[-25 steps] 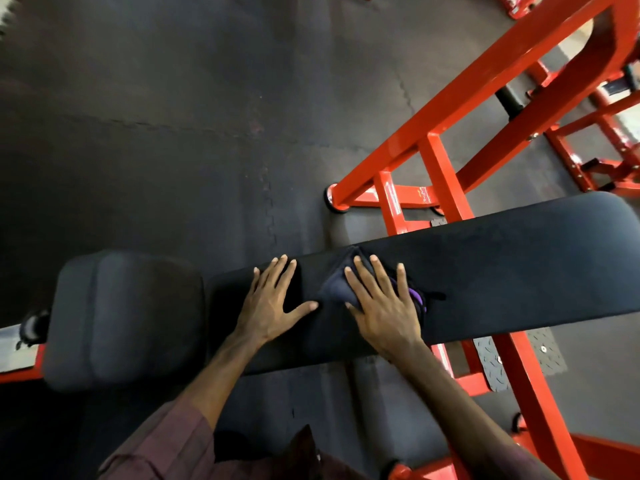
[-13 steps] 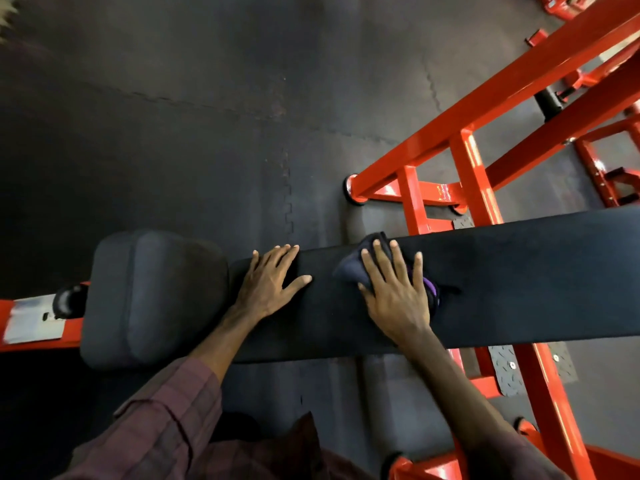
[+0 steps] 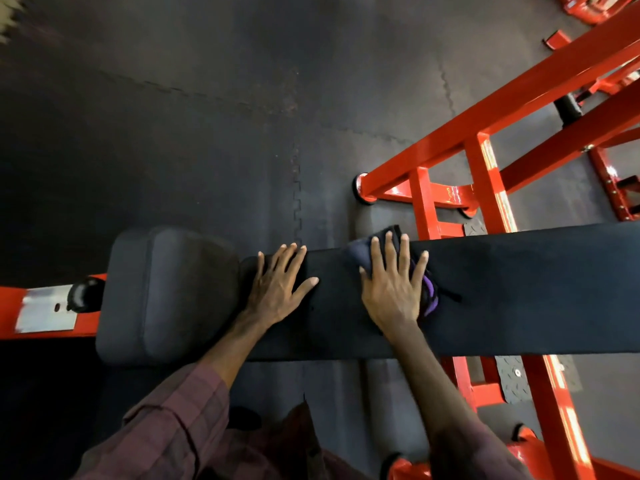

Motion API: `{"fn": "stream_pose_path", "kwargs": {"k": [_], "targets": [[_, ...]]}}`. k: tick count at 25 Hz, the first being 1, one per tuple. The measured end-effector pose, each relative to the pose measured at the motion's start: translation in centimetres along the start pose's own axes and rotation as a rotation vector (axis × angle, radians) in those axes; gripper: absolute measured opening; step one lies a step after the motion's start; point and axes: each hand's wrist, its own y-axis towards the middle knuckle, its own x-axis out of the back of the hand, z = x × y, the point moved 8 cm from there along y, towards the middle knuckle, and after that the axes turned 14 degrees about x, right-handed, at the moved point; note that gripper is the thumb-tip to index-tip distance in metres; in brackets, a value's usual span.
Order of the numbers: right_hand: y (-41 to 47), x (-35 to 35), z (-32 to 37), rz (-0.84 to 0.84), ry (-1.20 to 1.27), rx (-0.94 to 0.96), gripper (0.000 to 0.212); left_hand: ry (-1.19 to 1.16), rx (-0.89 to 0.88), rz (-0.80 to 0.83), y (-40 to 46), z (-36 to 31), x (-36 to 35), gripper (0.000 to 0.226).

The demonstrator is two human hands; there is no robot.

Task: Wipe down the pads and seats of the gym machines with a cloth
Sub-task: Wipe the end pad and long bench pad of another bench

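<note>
cloth flat under right hand

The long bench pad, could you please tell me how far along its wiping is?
Nothing visibly marks any stretch as finished. In hand: the right hand presses the cloth flat on the long pad while the left hand braces it. Left: the pad's right stretch and seat pad.
</note>
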Motion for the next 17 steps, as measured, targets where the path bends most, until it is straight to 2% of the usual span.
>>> {"fn": "stream_pose_path", "kwargs": {"k": [2, 4, 6, 8, 11, 12, 13, 15, 17], "targets": [[0.5, -0.6, 2.8, 0.030, 0.026, 0.087, 0.069, -0.003, 0.008, -0.002, -0.3, 0.1, -0.1, 0.080], [-2.7, -1.3, 4.5, 0.021, 0.001, 0.306, 0.073, -0.012, 0.011, -0.009, -0.6, 0.3, -0.1, 0.079], [-6.8, -0.7, 4.0, 0.013, -0.022, 0.430, 0.080, -0.009, 0.016, -0.005, -0.9, 0.3, -0.3, 0.079], [-6.4, -0.3, 2.3, 0.002, -0.039, 0.377, 0.079, 0.001, 0.033, 0.002, -1.2, 0.4, -0.4, 0.079], [-1.5, 0.1, 2.4, 0.001, 0.015, 0.116, 0.071, 0.009, 0.051, 0.016, -1.7, 0.7, -0.5, 0.078], [-0.8, -0.1, 3.5, 0.020, 0.037, 0.105, 0.071, 0.010, 0.053, 0.023, -2.0, 0.7, -0.6, 0.078], [-1.2, -0.5, 4.5, 0.027, 0.049, 0.156, 0.072, 0.013, 0.055, 0.030, -2.3, 0.5, -0.7, 0.078], [-4.4, -1.3, 5.8, 0.020, 0.021, 0.370, 0.077, 0.013, 0.071, 0.016, -3.1, 0.6, -0.7, 0.077], [-8.0, -0.9, 4.8, 0.013, -0.010, 0.498, 0.081, 0.007, 0.101, 0.003, -3.9, 0.6, -0.3, 0.075]]}}
